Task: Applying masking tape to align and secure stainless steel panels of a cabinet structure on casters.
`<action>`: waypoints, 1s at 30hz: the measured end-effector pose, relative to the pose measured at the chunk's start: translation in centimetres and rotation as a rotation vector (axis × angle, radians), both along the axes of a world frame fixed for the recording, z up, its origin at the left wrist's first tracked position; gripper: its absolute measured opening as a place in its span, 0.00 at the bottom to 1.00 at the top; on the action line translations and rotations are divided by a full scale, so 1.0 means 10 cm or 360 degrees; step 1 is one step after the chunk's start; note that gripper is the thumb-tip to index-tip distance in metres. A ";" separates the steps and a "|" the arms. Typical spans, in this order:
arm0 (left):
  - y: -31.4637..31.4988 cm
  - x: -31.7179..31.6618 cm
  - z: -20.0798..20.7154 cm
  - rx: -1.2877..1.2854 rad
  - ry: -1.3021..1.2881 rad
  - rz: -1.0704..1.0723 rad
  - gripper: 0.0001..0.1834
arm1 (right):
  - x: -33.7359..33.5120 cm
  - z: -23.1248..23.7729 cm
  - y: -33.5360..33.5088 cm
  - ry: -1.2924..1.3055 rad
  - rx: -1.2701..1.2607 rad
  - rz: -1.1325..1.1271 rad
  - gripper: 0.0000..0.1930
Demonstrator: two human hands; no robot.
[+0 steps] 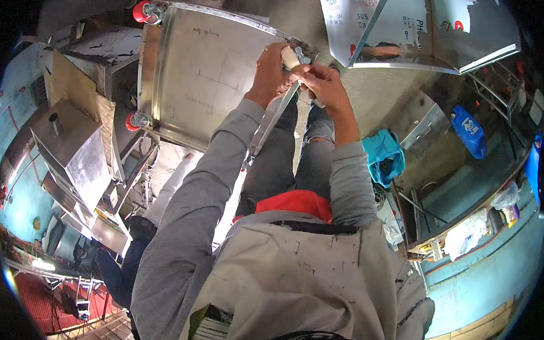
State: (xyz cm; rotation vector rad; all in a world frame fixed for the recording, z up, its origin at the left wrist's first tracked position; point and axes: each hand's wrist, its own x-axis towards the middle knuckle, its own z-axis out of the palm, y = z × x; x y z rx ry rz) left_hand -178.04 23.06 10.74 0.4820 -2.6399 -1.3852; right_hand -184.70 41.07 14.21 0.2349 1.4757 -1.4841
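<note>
A wide stainless steel panel with raised edges [209, 72] lies in front of me, with faint pen marks on its face. At its right corner my left hand [269, 77] is closed around a pale beige, block-shaped piece [289, 58]. Grey metal hardware [300, 54] shows just beyond that piece; its kind is hard to tell. My right hand [324, 87] is closed in a pinch right beside it, close to the panel's edge strip [274, 119]. Whatever its fingertips hold is hidden.
Red caster wheels [141, 11] stick out from the panel's left corners. A film-covered steel box [396, 45] stands at the far right. A turquoise bag [382, 157] and a blue container [468, 132] are on the right. Folded steel pieces [75, 145] stand left; another person's dark-clothed leg [116, 269] shows lower left.
</note>
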 end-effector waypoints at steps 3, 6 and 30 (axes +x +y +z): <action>0.00 -0.03 0.01 0.0093 -0.0069 -0.0009 0.44 | -0.03 -0.02 0.07 -0.0219 -0.0108 -0.0068 0.06; 0.03 -0.02 0.02 -0.0044 -0.0069 0.0034 0.44 | 0.09 -0.21 0.03 -0.0348 -0.0176 -0.0361 0.07; 0.00 0.01 0.41 -0.0181 -0.0044 -0.0074 0.39 | 0.75 -0.06 1.13 0.0304 0.0656 -0.0297 0.13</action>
